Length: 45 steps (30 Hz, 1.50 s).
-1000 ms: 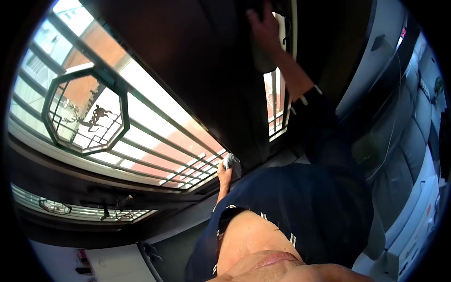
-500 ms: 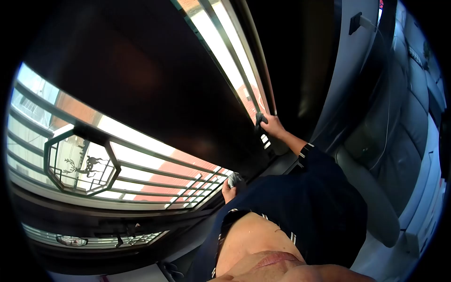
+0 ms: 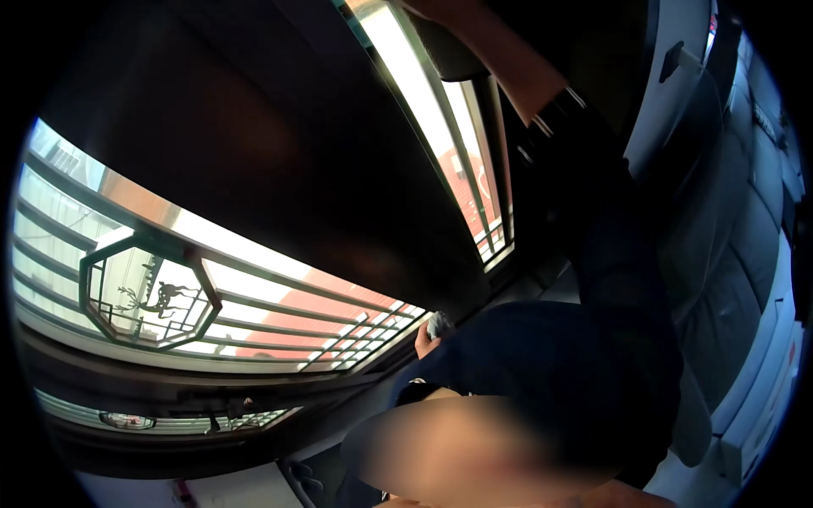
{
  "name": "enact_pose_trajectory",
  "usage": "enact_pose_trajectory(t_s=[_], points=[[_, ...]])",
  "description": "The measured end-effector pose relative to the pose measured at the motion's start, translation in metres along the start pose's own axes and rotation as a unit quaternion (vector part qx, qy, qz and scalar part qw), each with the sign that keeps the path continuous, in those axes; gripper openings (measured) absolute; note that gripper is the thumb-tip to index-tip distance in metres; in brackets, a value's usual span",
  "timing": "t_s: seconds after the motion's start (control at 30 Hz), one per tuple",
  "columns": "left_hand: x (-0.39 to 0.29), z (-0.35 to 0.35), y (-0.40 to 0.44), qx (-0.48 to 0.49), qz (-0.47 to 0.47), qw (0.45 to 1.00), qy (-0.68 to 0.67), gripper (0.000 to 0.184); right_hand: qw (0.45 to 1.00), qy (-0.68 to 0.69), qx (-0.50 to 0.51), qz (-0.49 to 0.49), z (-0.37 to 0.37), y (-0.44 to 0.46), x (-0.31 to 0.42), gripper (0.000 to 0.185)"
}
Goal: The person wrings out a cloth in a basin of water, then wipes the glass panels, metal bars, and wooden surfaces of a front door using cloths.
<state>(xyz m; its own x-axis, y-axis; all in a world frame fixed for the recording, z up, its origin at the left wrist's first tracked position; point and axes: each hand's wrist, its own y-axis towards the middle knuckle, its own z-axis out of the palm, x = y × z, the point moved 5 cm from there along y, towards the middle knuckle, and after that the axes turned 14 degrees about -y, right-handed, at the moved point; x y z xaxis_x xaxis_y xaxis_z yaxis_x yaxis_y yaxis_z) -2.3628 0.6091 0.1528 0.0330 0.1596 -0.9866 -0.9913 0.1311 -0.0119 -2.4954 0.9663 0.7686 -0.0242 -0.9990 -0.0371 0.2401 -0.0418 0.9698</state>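
My right hand (image 3: 434,8) is at the top edge, partly cut off, its arm stretched up in a dark sleeve. From it hangs a dark grey cloth (image 3: 445,52), in front of a narrow barred window strip (image 3: 461,148). Lower down, my left hand (image 3: 425,341) is closed on a crumpled grey cloth (image 3: 439,324). That hand sits beside the lower right corner of a wide barred window (image 3: 279,298). My sleeve hides part of the left forearm.
An octagonal frame with a deer figure (image 3: 151,296) is set in the window bars. A broad dark panel (image 3: 254,169) separates the two windows. On the right stand a grey padded sofa (image 3: 737,254) and a wall socket with a plug (image 3: 673,61).
My right hand has risen with its cloth from the lower end of the narrow window to the top of the view. The left hand stays near the same corner.
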Motion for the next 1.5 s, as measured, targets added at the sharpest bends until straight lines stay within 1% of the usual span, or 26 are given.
enact_pose_trajectory(t_s=[0.1, 0.13, 0.2, 0.23, 0.33, 0.4, 0.47, 0.53, 0.6, 0.67, 0.73, 0.77, 0.8, 0.83, 0.87, 0.9, 1.03, 1.13, 1.2, 1.27, 1.3, 1.33, 1.4, 1.43, 1.47, 1.5], points=[[0.008, -0.011, -0.007, -0.043, -0.029, 0.998, 0.023, 0.05, 1.0, 0.003, 0.024, -0.011, 0.007, -0.033, 0.015, 0.045], [0.011, -0.013, -0.008, -0.046, -0.019, 0.997, -0.055, 0.05, 0.999, -0.016, 0.045, -0.012, 0.006, -0.049, 0.016, 0.044], [0.005, -0.01, -0.017, -0.084, -0.023, 0.996, -0.026, 0.05, 0.995, -0.051, 0.085, -0.016, -0.003, -0.092, 0.01, 0.041], [0.005, -0.014, -0.019, -0.07, -0.013, 0.997, -0.026, 0.049, 0.992, -0.07, 0.105, -0.018, -0.008, -0.116, 0.008, 0.039], [-0.012, -0.014, -0.033, -0.065, -0.074, 0.995, -0.019, 0.048, 0.976, -0.006, 0.217, -0.03, -0.023, -0.22, 0.009, 0.044], [-0.022, -0.015, -0.038, -0.043, -0.111, 0.993, 0.007, 0.049, 0.985, 0.014, 0.171, 0.0, -0.035, -0.318, 0.008, 0.05], [-0.02, -0.021, -0.042, 0.002, -0.125, 0.992, 0.007, 0.05, 0.968, -0.039, 0.239, 0.066, -0.053, -0.407, 0.016, 0.051], [-0.005, -0.036, -0.049, 0.037, -0.106, 0.992, 0.06, 0.048, 0.905, -0.024, 0.399, 0.15, -0.076, -0.46, 0.031, 0.05], [0.008, -0.051, -0.053, 0.071, -0.086, 0.987, 0.115, 0.046, 0.892, -0.031, 0.382, 0.239, -0.1, -0.522, 0.048, 0.05], [0.004, -0.052, -0.061, 0.032, -0.151, 0.973, 0.174, 0.041, 0.858, -0.088, 0.365, 0.35, -0.121, -0.567, 0.061, 0.048], [-0.006, -0.045, -0.067, -0.008, -0.207, 0.969, 0.137, 0.041, 0.777, -0.193, 0.336, 0.496, -0.138, -0.657, 0.07, 0.05], [0.009, -0.063, -0.075, -0.007, -0.215, 0.962, 0.166, 0.04, 0.632, -0.172, 0.418, 0.629, -0.145, -0.698, 0.069, 0.055], [0.021, -0.081, -0.085, -0.006, -0.223, 0.955, 0.197, 0.04, 0.459, -0.142, 0.48, 0.734, -0.156, -0.735, 0.072, 0.059], [0.027, -0.088, -0.091, -0.02, -0.251, 0.956, 0.152, 0.04, 0.376, -0.139, 0.505, 0.764, -0.163, -0.759, 0.07, 0.071], [0.03, -0.093, -0.098, -0.035, -0.277, 0.954, 0.107, 0.04, 0.323, -0.122, 0.531, 0.774, -0.171, -0.86, 0.073, 0.074], [0.031, -0.095, -0.101, -0.044, -0.292, 0.952, 0.08, 0.04, 0.282, -0.099, 0.519, 0.801, -0.18, -0.87, 0.069, 0.074], [0.03, -0.1, -0.103, -0.055, -0.306, 0.946, 0.088, 0.04, 0.207, -0.015, 0.429, 0.879, -0.189, -0.881, 0.065, 0.074], [0.028, -0.102, -0.1, -0.049, -0.309, 0.945, 0.096, 0.04, 0.159, 0.045, 0.383, 0.909, -0.186, -0.881, 0.074, 0.073], [0.028, -0.1, -0.094, -0.038, -0.307, 0.946, 0.099, 0.04, 0.145, 0.075, 0.362, 0.918, -0.183, -0.87, 0.082, 0.073], [0.028, -0.097, -0.085, -0.025, -0.299, 0.949, 0.097, 0.04, 0.162, 0.11, 0.336, 0.921, -0.18, -0.847, 0.084, 0.074], [0.029, -0.095, -0.08, -0.017, -0.293, 0.951, 0.095, 0.04, 0.209, 0.142, 0.303, 0.919, -0.177, -0.783, 0.079, 0.064], [0.028, -0.092, -0.074, -0.011, -0.288, 0.953, 0.093, 0.04, 0.241, 0.139, 0.304, 0.911, -0.178, -0.774, 0.076, 0.051], [0.028, -0.086, -0.062, 0.006, -0.273, 0.958, 0.089, 0.04, 0.296, 0.339, 0.359, 0.818, -0.172, -0.736, 0.071, 0.035], [0.028, -0.083, -0.054, 0.016, -0.264, 0.961, 0.085, 0.04, 0.342, 0.277, 0.277, 0.854, -0.165, -0.689, 0.072, 0.023], [0.027, -0.079, -0.049, 0.024, -0.256, 0.963, 0.081, 0.04, 0.409, 0.273, 0.26, 0.831, -0.156, -0.632, 0.068, 0.016], [0.027, -0.075, -0.043, 0.034, -0.248, 0.965, 0.076, 0.04, 0.447, 0.298, 0.261, 0.802, -0.147, -0.601, 0.068, 0.012]])
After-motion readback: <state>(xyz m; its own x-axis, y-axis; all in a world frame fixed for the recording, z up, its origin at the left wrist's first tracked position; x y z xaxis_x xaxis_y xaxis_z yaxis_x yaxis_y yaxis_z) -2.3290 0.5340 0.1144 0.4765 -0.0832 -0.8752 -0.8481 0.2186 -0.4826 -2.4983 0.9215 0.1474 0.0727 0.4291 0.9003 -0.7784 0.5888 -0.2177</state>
